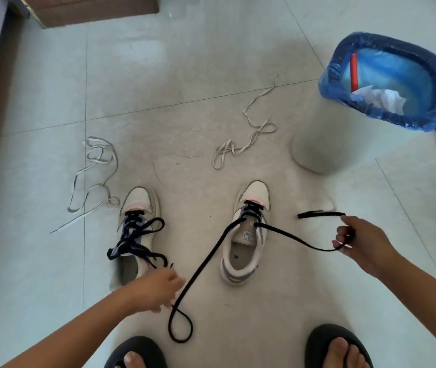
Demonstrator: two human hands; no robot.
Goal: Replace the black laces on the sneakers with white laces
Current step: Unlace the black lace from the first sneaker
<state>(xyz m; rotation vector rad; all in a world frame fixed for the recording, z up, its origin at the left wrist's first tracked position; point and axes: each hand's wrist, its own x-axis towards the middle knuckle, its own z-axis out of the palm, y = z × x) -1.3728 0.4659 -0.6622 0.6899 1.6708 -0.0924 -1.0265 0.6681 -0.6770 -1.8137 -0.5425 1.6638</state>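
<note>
A pale tiled floor [211, 62] is being viewed from above, with a cardboard box [92, 9] at its far edge and a waste bin [317, 144] lined with a blue bag toward the far right corner. Two sneakers are standing side by side mid-floor, toes pointing away. The left sneaker [134, 235] is being left fully laced in black. The right sneaker [248, 235] is being unlaced: its black lace [206, 264] is threaded only through the eyelets nearest the toe, both ends trailing back toward the person. One end is being pinched in the curled fingers of the right hand [357, 240], out to the shoe's right; the other is looping on the floor just beside the left hand [158, 290], whose grip cannot be told. Two white laces [246, 139] are lying beyond the shoes, well apart from both hands, unobstructed.
</note>
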